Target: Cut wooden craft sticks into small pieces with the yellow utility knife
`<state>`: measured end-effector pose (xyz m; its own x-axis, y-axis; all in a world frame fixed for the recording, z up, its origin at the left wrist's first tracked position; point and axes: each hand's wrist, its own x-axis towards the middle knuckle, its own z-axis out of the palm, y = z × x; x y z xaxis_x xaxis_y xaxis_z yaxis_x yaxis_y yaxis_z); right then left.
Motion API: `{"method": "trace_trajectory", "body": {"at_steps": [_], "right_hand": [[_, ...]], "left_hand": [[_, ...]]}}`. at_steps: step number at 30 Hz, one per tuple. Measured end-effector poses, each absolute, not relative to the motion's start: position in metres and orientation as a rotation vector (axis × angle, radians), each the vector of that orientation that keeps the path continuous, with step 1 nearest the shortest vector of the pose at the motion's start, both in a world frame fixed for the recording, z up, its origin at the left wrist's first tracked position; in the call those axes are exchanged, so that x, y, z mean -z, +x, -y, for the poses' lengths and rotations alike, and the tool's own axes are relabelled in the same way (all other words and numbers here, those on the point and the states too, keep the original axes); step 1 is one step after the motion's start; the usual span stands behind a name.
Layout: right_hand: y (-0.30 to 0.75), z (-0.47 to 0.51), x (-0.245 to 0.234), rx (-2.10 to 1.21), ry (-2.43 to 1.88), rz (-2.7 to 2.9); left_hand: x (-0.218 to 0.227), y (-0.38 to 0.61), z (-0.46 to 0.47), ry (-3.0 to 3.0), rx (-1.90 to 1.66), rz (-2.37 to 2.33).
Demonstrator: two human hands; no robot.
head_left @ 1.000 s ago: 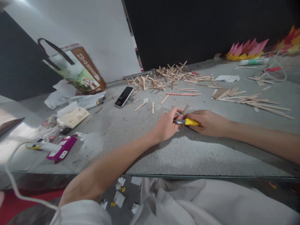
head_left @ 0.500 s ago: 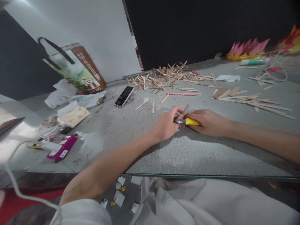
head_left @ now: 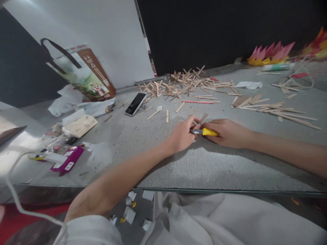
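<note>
Yellow-handled cutter [head_left: 211, 132]: just above the grey tabletop [head_left: 178, 175], near its front edge, grasped in the right hand [head_left: 224, 133], its grey end reaching the left fingers. Left hand [head_left: 182, 136] curled, pinching a wooden stick [head_left: 203, 118] whose tip projects between both hands. Beyond: red-striped straw [head_left: 196, 102], then a heap of sticks [head_left: 186, 83]; phone [head_left: 136, 104] to the left.

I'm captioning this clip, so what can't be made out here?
All in the head view:
Wooden stick: lower end hidden by the left hand.
Right hand: some fingers hidden behind the yellow-handled cutter.
Red-and-yellow paper decoration: cut off by the right edge.
Carrier bag: side lettering too small and blurred to read.
</note>
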<state>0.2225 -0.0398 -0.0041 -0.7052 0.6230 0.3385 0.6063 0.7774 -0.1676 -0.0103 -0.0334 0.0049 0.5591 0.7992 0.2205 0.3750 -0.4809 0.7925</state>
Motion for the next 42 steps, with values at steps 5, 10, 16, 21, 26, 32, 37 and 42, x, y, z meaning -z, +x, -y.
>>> {"method": "trace_trajectory", "body": {"at_steps": [5, 10, 16, 21, 26, 32, 37, 42], "right_hand": [[0.2222, 0.0398, 0.0038, -0.076, -0.92, 2.59], [0.2224, 0.0398, 0.0039, -0.051, -0.93, 2.597], [0.2228, 0.039, 0.0049, -0.062, -0.904, 2.579], [0.2226, 0.0389, 0.0045, -0.043, -0.895, 2.593], [0.2217, 0.0398, 0.0029, -0.041, -0.912, 2.591], [0.2213, 0.0397, 0.0038, -0.058, -0.915, 2.576], [0.2211, 0.0402, 0.0024, -0.065, -0.933, 2.597], [0.2211, 0.0405, 0.0012, -0.065, -0.939, 2.59]], "left_hand": [[-0.0039, -0.0104, 0.0328, 2.088, -0.784, -0.933], [-0.0025, -0.0106, 0.0324, 2.086, -0.793, -0.918], [-0.0043, -0.0109, 0.0325, 2.091, -0.772, -0.922], [-0.0037, -0.0106, 0.032, 2.077, -0.76, -0.933], [-0.0007, -0.0104, 0.0308, 2.086, -0.776, -0.931], [-0.0026, -0.0109, 0.0317, 2.095, -0.77, -0.934], [-0.0032, -0.0107, 0.0325, 2.079, -0.765, -0.938], [-0.0034, -0.0105, 0.0326, 2.089, -0.758, -0.939]]}}
